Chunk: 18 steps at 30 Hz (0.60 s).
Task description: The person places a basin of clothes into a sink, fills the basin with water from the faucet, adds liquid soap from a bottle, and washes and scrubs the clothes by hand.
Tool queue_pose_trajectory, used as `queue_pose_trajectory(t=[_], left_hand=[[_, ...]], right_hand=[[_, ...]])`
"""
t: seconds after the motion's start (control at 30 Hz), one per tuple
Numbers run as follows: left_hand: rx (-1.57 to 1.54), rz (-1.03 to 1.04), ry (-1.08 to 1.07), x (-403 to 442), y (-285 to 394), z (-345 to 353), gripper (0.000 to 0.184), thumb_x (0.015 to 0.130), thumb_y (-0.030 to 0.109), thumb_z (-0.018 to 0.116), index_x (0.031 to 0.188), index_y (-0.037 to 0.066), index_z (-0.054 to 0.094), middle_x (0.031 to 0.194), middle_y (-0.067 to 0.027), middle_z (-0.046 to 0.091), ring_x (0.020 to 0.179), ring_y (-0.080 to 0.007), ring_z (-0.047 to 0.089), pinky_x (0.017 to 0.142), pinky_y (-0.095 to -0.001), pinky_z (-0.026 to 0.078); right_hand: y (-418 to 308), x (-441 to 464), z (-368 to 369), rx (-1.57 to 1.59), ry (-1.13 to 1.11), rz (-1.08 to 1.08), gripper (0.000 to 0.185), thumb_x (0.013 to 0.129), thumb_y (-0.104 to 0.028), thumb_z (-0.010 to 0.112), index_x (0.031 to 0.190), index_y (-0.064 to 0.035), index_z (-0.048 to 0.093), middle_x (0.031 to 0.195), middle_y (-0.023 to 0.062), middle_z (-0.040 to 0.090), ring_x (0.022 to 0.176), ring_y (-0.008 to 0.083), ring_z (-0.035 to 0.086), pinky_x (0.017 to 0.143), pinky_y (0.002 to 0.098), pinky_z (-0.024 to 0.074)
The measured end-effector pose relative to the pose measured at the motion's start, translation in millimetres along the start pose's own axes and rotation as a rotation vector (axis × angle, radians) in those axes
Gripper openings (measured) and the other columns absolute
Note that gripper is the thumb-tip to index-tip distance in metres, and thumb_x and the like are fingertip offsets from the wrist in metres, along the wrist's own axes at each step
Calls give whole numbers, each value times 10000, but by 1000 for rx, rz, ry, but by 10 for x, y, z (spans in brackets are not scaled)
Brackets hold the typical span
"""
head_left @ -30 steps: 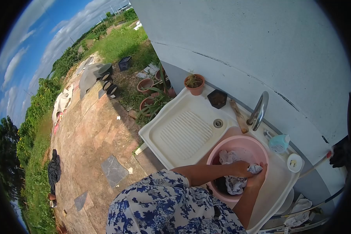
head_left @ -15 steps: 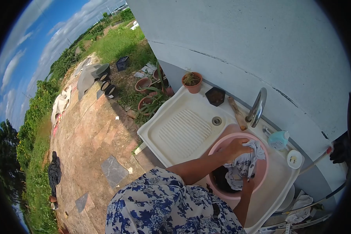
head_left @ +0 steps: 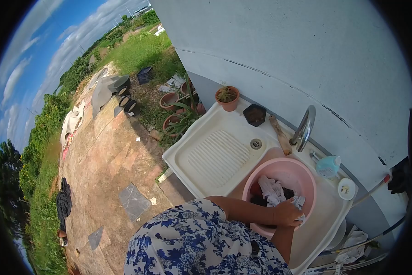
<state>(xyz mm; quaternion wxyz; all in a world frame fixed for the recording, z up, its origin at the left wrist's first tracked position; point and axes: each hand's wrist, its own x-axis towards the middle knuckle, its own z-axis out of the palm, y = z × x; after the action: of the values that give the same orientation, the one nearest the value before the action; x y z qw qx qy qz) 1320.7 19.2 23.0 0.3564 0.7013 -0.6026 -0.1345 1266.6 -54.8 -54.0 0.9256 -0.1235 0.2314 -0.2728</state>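
Observation:
A pink basin [head_left: 310, 176] stands in the white sink [head_left: 325, 229]. Inside it lie a whitish cloth [head_left: 271, 190] and some dark cloth [head_left: 258, 200]. My left hand [head_left: 286, 213] is closed on the whitish cloth at the basin's near right part. Below and against it, my right hand [head_left: 292, 224] is mostly hidden behind the left one, so its fingers do not show. A bit of the cloth sticks out beyond the hands.
Along the sink's back edge are a potted plant [head_left: 227, 97], a black hexagonal pot [head_left: 254, 114], a wooden piece [head_left: 280, 134], a curved faucet [head_left: 305, 128], a blue bottle [head_left: 327, 166] and a white dish [head_left: 346, 188]. A ribbed washboard [head_left: 219, 156] lies left.
The hands, apart with the cloth spread between them half a second ago, have come together low in the basin. The cloth is bunched now and the left hand has moved down.

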Motion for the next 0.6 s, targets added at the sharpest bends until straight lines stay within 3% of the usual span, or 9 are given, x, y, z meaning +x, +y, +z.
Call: queue_pose_trajectory(t=[0.03, 0.13, 0.2, 0.27, 0.43, 0.5, 0.53, 0.6], left_hand=[[89, -123, -122, 72, -25, -31, 273, 787, 328, 587, 834, 60, 573, 699, -182, 601, 671, -347, 614, 609, -451, 484], [115, -538, 221, 488, -715, -10, 261, 780, 312, 576, 822, 55, 561, 708, -182, 612, 649, -354, 620, 569, -460, 487], [109, -529, 205, 410, -763, 114, 247, 774, 295, 578, 825, 55, 553, 715, -185, 613, 657, -362, 618, 589, -465, 486], [157, -488, 185, 373, -800, 30, 235, 768, 279, 581, 827, 55, 546, 721, -188, 613, 665, -371, 616, 610, -471, 485], [-32, -321, 120, -1, -89, 221, 248, 740, 273, 617, 816, 52, 533, 698, -183, 601, 664, -374, 614, 611, -474, 480], [-17, -115, 81, -45, -79, 316, 274, 733, 298, 631, 806, 52, 533, 687, -187, 596, 677, -377, 616, 616, -476, 480], [-22, -112, 80, 5, -128, 336, 274, 733, 298, 631, 806, 52, 533, 687, -187, 596, 677, -377, 616, 616, -476, 480], [-8, -297, 126, 226, -306, 166, 261, 743, 290, 630, 793, 51, 540, 695, -192, 606, 682, -376, 620, 618, -475, 487]], right_hand=[[66, 56, 271, 0, 26, 14, 315, 897, -296, 471, 1114, -79, 542, 1068, 52, 579, 999, 227, 557, 846, 388, 461], [299, -124, 672, 4, 112, 67, 306, 926, -305, 424, 1099, -81, 541, 1026, 46, 582, 957, 212, 569, 823, 363, 472], [212, -144, 701, -22, 195, 104, 314, 932, -322, 413, 1103, -89, 535, 1020, 45, 580, 955, 210, 574, 787, 365, 488], [199, 80, 502, -38, 139, 40, 322, 931, -331, 413, 1119, -98, 533, 1036, 45, 582, 969, 212, 573, 801, 364, 484], [212, 98, 406, -88, 125, 32, 341, 933, -337, 411, 1151, -99, 523, 1061, 55, 582, 992, 217, 569, 824, 364, 478], [238, 85, 426, -94, 140, 56, 348, 935, -336, 409, 1162, -95, 517, 1067, 62, 581, 999, 219, 568, 831, 364, 477], [234, 68, 420, -97, 151, 64, 352, 936, -335, 408, 1167, -92, 515, 1070, 65, 580, 1002, 220, 567, 834, 364, 476], [271, 62, 430, -94, 167, 85, 359, 937, -334, 406, 1178, -88, 509, 1076, 72, 579, 1008, 221, 565, 841, 365, 474]])
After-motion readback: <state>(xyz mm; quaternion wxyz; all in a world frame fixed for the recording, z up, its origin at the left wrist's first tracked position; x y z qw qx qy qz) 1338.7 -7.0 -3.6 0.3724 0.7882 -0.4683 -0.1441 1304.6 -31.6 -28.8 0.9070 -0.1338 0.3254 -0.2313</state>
